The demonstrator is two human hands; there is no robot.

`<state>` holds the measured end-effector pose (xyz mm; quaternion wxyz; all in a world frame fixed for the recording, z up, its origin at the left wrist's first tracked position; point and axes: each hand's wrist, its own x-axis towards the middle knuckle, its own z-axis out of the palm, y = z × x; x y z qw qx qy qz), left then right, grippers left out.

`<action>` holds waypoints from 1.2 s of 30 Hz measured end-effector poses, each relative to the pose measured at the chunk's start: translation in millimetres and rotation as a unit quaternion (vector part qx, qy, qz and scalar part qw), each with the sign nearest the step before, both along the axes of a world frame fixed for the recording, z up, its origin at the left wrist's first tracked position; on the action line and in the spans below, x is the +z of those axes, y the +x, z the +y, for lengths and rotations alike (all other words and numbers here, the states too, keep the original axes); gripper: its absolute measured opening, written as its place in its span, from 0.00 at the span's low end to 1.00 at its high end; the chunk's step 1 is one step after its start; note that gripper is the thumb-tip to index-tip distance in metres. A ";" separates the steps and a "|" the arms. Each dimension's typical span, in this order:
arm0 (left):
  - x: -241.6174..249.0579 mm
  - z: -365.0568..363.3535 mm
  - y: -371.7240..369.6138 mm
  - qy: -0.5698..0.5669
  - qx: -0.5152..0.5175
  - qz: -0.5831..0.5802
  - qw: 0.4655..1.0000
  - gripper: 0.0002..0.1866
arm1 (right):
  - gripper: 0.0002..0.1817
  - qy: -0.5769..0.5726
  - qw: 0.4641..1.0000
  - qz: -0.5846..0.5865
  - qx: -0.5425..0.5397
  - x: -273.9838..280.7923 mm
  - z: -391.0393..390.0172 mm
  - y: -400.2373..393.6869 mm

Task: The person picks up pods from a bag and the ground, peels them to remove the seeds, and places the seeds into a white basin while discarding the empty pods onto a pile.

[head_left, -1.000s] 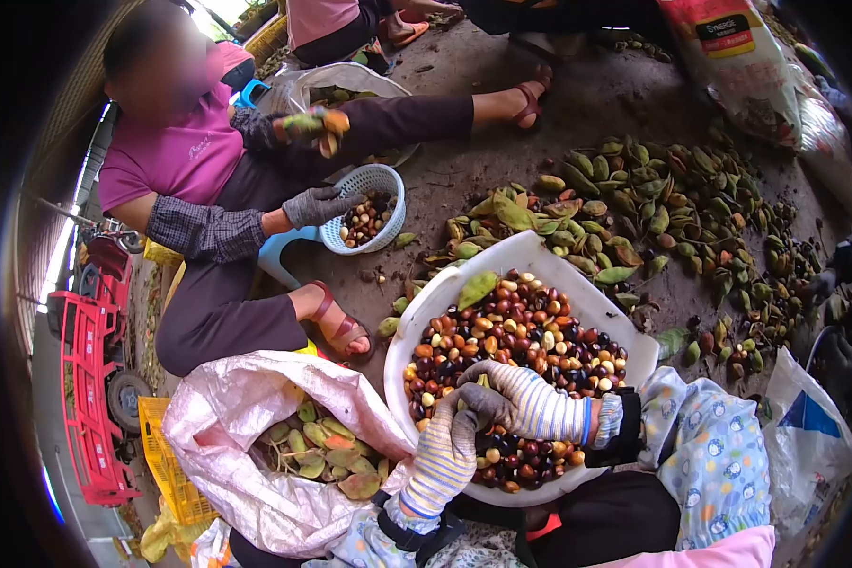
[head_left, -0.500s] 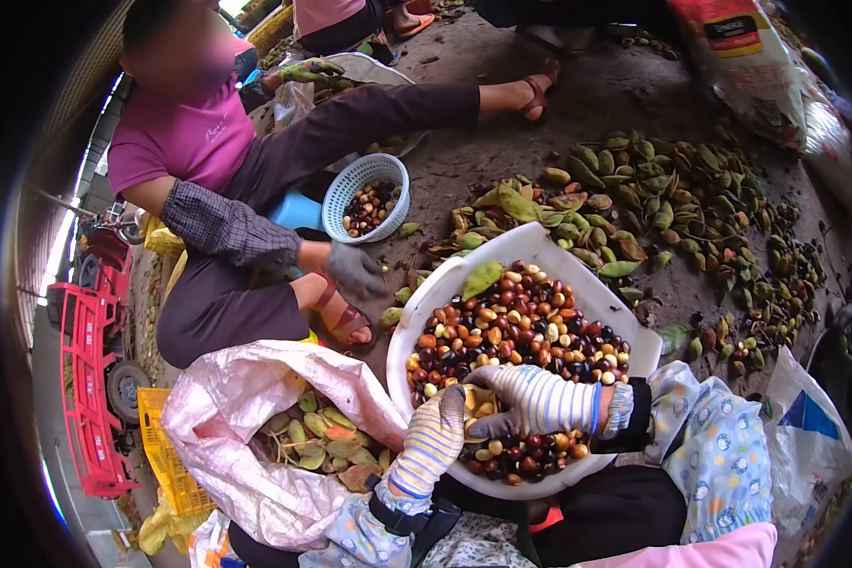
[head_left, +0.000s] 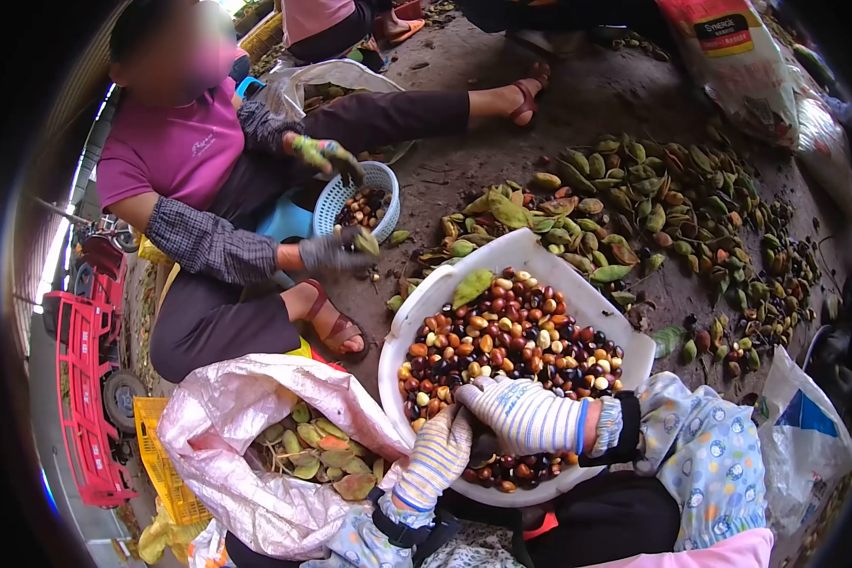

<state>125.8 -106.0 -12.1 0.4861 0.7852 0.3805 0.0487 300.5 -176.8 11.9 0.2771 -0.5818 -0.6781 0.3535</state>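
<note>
My left hand (head_left: 442,445), in a striped knit glove, is closed at the near left of a white basin (head_left: 639,352). My right hand (head_left: 521,414), in a matching glove, comes in from the right with its fingertips against the left hand's. The fingers of both are bent together, and whatever lies between them is hidden. Beneath them the basin holds many glossy brown, black and cream seeds (head_left: 502,331), with one green pod piece (head_left: 472,287) on top. Left of my left hand, an open pinkish-white sack (head_left: 222,417) contains green pods (head_left: 317,445).
A co-worker in a pink shirt (head_left: 175,156) sits at left, gloved hands beside a pale blue basket (head_left: 329,206). Green pods (head_left: 653,189) cover the ground beyond the basin. A yellow crate (head_left: 166,464) and red cart (head_left: 90,379) stand far left; a plastic bag (head_left: 800,435) lies right.
The opened pod seen between my hands is now out of sight, and my right hand has moved slightly left. The co-worker's upper hand has come down toward the basket; the lower hand now holds a pod.
</note>
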 end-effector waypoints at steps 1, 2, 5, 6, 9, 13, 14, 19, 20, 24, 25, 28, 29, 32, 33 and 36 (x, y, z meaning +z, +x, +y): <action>-4.8 -1.2 -1.0 -0.032 0.009 -0.006 0.999 0.16 | 0.30 0.011 1.000 -0.009 -0.020 -2.8 -0.2 -3.3; -7.3 -1.4 -0.6 -0.064 0.018 -0.013 0.998 0.16 | 0.30 0.003 1.000 -0.010 -0.017 -5.7 -1.2 -2.9; -2.1 -1.9 2.9 -0.032 -0.008 0.016 0.999 0.18 | 0.28 -0.016 1.000 -0.014 -0.012 -6.5 1.2 -1.6; 5.3 -2.2 5.6 -0.065 0.001 0.040 0.997 0.19 | 0.23 -0.012 0.999 0.014 -0.026 -13.3 1.9 -3.3; 27.3 -1.0 21.2 -0.171 0.051 0.064 0.982 0.23 | 0.10 0.005 0.977 0.203 -0.063 -27.1 4.1 -1.4; 41.5 0.8 21.3 -0.335 0.126 0.025 0.933 0.20 | 0.12 -0.192 0.847 0.483 -0.111 -44.8 2.8 20.4; 45.7 2.7 20.0 -0.334 0.123 0.016 0.934 0.21 | 0.13 -0.253 0.817 0.502 -0.127 -47.8 4.4 27.7; 54.2 7.0 14.4 -0.229 0.079 0.050 0.969 0.24 | 0.20 -0.210 0.828 0.514 -0.083 -37.1 0.0 26.6; 54.0 7.3 11.8 -0.194 0.060 0.064 0.977 0.25 | 0.21 -0.217 0.836 0.498 -0.072 -33.8 2.1 25.2; 72.7 9.8 4.2 -0.009 -0.043 0.225 0.973 0.25 | 0.25 0.003 0.986 0.163 -0.041 -52.3 3.7 13.3; 85.1 9.2 0.7 0.016 -0.037 0.221 0.975 0.24 | 0.22 0.049 0.989 0.129 -0.045 -56.8 4.2 14.5; 102.9 33.1 -31.5 0.031 0.005 0.153 0.988 0.23 | 0.19 -0.276 0.890 0.351 -0.096 -30.5 14.6 30.2; 120.2 40.2 -35.9 0.106 0.012 0.182 0.977 0.22 | 0.19 -0.017 0.969 0.224 -0.104 -61.2 22.4 34.3; 135.1 66.3 -72.8 0.282 0.050 0.217 0.933 0.21 | 0.24 0.010 0.986 -0.075 -0.147 -55.9 52.3 61.3; 140.4 72.6 -78.4 0.307 0.029 0.252 0.917 0.24 | 0.27 -0.027 0.979 -0.130 -0.154 -56.8 64.9 67.3; 133.6 69.5 -71.8 0.398 0.003 0.197 0.896 0.27 | 0.35 -0.092 0.955 -0.216 -0.182 -64.6 93.0 73.8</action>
